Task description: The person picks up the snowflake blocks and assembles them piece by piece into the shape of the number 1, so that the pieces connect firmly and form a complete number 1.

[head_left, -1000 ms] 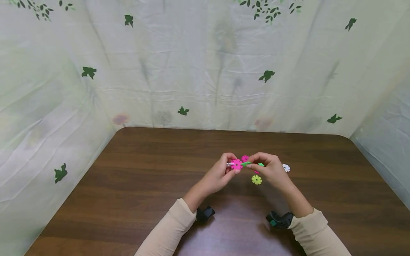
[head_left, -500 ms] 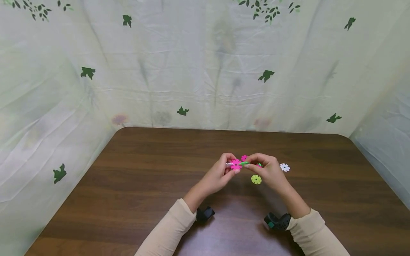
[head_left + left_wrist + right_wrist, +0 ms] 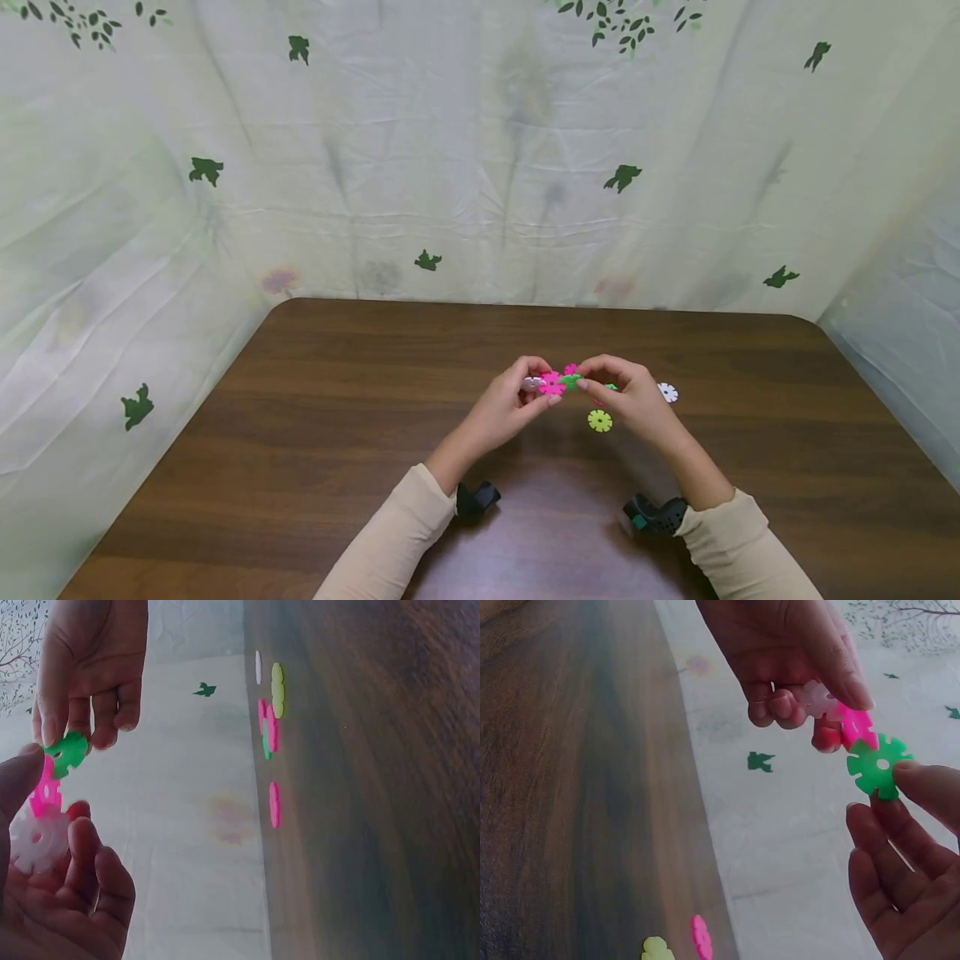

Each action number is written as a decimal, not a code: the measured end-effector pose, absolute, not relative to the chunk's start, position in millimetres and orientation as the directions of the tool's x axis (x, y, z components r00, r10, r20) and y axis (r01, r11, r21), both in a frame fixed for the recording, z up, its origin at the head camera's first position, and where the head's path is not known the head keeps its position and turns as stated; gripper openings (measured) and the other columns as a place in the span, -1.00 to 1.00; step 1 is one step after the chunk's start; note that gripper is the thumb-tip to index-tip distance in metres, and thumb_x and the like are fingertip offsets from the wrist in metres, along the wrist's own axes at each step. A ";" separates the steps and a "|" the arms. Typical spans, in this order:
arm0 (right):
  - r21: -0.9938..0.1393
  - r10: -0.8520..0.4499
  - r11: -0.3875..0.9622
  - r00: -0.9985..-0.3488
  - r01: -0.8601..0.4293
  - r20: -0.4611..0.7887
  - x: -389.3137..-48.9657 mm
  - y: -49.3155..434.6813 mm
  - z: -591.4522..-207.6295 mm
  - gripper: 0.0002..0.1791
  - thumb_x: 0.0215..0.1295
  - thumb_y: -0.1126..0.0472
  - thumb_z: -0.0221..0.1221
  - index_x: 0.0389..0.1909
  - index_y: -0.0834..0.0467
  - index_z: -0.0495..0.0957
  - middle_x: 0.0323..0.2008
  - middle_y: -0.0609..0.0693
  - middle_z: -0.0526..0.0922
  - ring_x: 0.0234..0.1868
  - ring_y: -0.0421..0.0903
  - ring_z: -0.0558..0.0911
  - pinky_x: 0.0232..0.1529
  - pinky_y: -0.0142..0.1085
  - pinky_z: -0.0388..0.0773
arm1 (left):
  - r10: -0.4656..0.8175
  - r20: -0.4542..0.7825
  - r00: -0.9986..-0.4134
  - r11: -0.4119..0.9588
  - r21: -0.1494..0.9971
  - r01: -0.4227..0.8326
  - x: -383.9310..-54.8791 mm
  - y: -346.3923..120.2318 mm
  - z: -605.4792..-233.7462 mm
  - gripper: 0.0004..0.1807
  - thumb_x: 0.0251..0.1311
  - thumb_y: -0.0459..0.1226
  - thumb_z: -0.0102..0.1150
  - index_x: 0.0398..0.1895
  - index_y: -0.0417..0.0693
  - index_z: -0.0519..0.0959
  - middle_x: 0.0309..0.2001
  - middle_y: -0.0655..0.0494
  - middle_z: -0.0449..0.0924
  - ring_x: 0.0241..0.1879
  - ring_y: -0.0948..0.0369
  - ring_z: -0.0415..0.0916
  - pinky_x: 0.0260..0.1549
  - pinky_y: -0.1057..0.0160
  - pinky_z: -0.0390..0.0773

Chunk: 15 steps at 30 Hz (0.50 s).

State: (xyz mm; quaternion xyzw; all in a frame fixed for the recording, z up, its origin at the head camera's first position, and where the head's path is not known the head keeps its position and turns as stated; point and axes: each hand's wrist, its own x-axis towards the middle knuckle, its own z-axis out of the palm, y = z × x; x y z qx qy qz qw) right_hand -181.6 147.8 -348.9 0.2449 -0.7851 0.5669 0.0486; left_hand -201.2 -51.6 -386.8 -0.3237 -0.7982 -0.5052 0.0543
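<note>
My left hand (image 3: 504, 408) holds a pink notched plastic disc (image 3: 552, 383) with a white notched disc (image 3: 46, 838) joined to its edge, thumb on one side and fingers on the other. Between thumb and forefinger, my right hand (image 3: 633, 398) pinches a green notched disc (image 3: 868, 771) by its outer edge. The green disc meets the pink one at the rim, so white, pink and green form a row between the hands. All three are held up above the wooden table (image 3: 337, 400).
Loose notched discs lie on the table around the right hand: a yellow one (image 3: 600, 421), a white one (image 3: 668, 392), a pink one (image 3: 571, 369) behind the held row, and a green one (image 3: 611, 387) partly hidden by the fingers. A printed curtain (image 3: 450, 167) hangs beyond the far edge.
The green disc, earlier seen nearly edge-on, has turned to show more of its face. The white disc shows more face too. Both hands stay close to where they were.
</note>
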 end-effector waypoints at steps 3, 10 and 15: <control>-0.863 -0.328 0.244 -0.875 -0.443 0.357 -181.3 148.3 -348.0 -0.88 0.11 0.46 0.15 -0.29 0.32 0.52 -0.35 0.13 0.56 -0.57 -0.05 0.43 -0.64 -0.22 0.38 | 0.436 0.451 -0.779 0.300 0.743 0.598 -201.3 -52.2 -386.2 -0.62 0.02 -0.26 0.27 -0.10 -0.15 0.40 -0.23 0.08 0.43 -0.47 0.29 0.40 -0.49 0.36 0.47; -0.870 -0.350 0.199 -0.862 -0.451 0.367 -188.2 152.9 -359.6 -0.87 0.12 0.46 0.15 -0.28 0.32 0.51 -0.40 0.13 0.56 -0.49 -0.04 0.53 -0.54 -0.26 0.49 | 0.432 0.520 -0.737 0.309 0.682 0.663 -200.6 -51.5 -384.4 -0.45 -0.11 -0.25 0.37 0.00 -0.15 0.40 -0.10 0.11 0.40 -0.19 0.27 0.38 -0.30 0.37 0.49; -0.912 -0.385 0.126 -0.867 -0.389 0.317 -195.7 155.3 -372.8 -0.84 0.15 0.40 0.14 -0.23 0.36 0.47 -0.34 0.18 0.56 -0.41 0.02 0.61 -0.35 -0.13 0.54 | 0.443 0.577 -0.686 0.345 0.596 0.725 -197.4 -49.4 -382.8 -0.44 -0.14 -0.24 0.39 0.00 -0.13 0.42 -0.10 0.12 0.41 -0.15 0.27 0.39 -0.20 0.40 0.44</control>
